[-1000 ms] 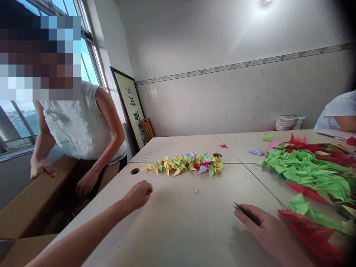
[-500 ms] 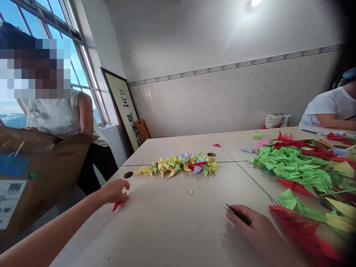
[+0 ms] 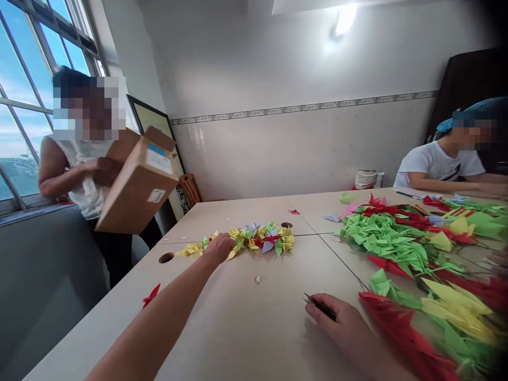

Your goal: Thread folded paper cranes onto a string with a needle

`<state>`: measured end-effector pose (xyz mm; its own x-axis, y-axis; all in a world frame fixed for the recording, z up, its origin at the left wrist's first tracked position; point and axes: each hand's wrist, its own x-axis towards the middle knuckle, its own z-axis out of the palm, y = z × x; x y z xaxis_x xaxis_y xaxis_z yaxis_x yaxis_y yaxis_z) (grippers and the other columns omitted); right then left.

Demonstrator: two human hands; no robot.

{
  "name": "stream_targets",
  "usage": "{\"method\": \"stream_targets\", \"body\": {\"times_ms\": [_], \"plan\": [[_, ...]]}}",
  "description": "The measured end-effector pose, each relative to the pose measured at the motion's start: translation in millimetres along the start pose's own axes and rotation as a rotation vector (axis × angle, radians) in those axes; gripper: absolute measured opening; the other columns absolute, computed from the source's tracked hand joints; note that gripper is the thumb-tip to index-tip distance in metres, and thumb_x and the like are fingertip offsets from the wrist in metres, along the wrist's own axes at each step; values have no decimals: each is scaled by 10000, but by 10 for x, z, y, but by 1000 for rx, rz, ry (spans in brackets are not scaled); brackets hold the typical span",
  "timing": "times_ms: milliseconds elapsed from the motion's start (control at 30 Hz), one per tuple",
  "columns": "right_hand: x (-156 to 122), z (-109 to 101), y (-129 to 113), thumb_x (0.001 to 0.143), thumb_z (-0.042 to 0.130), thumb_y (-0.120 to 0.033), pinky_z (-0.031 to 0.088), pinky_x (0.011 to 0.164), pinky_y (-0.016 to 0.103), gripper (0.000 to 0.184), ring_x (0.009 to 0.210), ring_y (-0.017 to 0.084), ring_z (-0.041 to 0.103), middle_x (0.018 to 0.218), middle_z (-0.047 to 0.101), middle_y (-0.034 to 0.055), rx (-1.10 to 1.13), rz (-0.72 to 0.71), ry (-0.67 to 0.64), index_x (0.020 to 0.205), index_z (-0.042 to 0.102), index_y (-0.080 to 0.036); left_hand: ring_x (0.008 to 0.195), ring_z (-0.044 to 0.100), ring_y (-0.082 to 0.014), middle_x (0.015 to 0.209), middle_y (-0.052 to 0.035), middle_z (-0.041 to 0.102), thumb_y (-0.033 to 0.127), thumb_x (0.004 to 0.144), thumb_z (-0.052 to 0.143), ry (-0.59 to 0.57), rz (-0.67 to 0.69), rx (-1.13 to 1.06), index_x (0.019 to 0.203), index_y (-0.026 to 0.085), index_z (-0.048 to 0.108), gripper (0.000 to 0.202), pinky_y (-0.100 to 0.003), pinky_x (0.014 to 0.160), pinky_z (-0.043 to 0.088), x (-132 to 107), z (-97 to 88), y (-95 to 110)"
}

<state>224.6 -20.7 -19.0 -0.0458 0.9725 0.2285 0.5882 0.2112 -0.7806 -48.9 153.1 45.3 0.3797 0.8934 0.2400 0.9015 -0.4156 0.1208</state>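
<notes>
From where I'm standing, left hand (image 3: 220,247) is at the long multicoloured folded-paper row (image 3: 260,238), twelve o'clock, can't tell if fingers grip; right hand (image 3: 339,318) pinches slim dark tweezers (image 3: 324,309), four o'clock.

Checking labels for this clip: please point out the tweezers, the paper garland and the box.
Tweezers (image 3: 324,309): head view, on the dark body.
Paper garland (image 3: 254,243): head view, on its middle stretch.
Box (image 3: 133,194): head view, on a plain brown side.

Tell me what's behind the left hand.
Behind the left hand, the folded-paper garland shows on both sides; the stretch directly behind, and any grip, is hidden.
</notes>
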Motion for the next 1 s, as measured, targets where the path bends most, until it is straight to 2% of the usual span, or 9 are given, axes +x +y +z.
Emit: {"method": "stream_targets", "body": {"times_ms": [133,267,333,400,467,533,667,833,1000], "plan": [[10,3,5,797,467,-455,438,567,220,325,652,180,585,703,656,3,20,-2,6,801,649,-185,839,510,-192,785,-56,557,151,741,488,112,-59,-230,726,166,606,119,-290,750,374,-144,24,34],[15,5,5,797,475,-440,438,582,210,301,664,172,585,711,656,-4,28,-16,16,801,644,-191,672,509,-137,738,-35,540,302,834,363,156,-135,-493,814,151,519,218,-236,602,402,-527,228,332],[7,4,-14,792,486,-433,438,583,209,294,659,169,581,705,651,-5,46,-5,22,800,646,-186,560,480,-108,683,-8,519,378,843,328,122,-166,-635,843,156,483,271,-204,505,381,-735,358,561],[-11,1,-60,801,477,-429,436,572,212,301,651,167,572,697,638,-2,67,3,19,807,643,-179,491,431,-83,652,15,499,448,813,388,37,-208,-936,822,164,461,293,-185,455,343,-901,446,775],[-38,0,-135,821,452,-426,433,565,215,311,654,166,562,696,624,2,76,-7,12,811,635,-174,548,454,-83,675,13,504,469,767,492,-45,-203,-1240,803,169,468,304,-181,487,349,-1005,486,925],[-67,5,-224,832,443,-412,439,595,222,305,683,170,563,725,627,10,79,-33,2,828,631,-172,620,483,-93,694,7,517,463,731,567,-95,-173,-1414,789,172,488,307,-183,521,355,-1053,510,999],[-109,34,-344,832,461,-346,442,667,241,265,729,174,574,794,648,34,52,-81,-11,898,640,-163,574,477,-85,639,18,529,459,692,625,-164,-153,-1515,750,171,501,319,-185,492,308,-1072,583,1020],[-124,86,-307,839,449,-330,418,592,227,255,648,154,544,710,618,18,-5,-119,-37,838,645,-168,577,511,-89,646,27,545,465,651,662,-198,-176,-1578,728,173,473,356,-190,497,307,-1084,579,1037],[-138,124,-252,857,430,-329,381,553,220,262,602,137,498,648,562,0,-52,-140,-56,756,611,-169,570,510,-90,621,30,535,473,672,641,-221,-162,-1562,738,169,474,353,-192,494,315,-1088,540,1053]]}}
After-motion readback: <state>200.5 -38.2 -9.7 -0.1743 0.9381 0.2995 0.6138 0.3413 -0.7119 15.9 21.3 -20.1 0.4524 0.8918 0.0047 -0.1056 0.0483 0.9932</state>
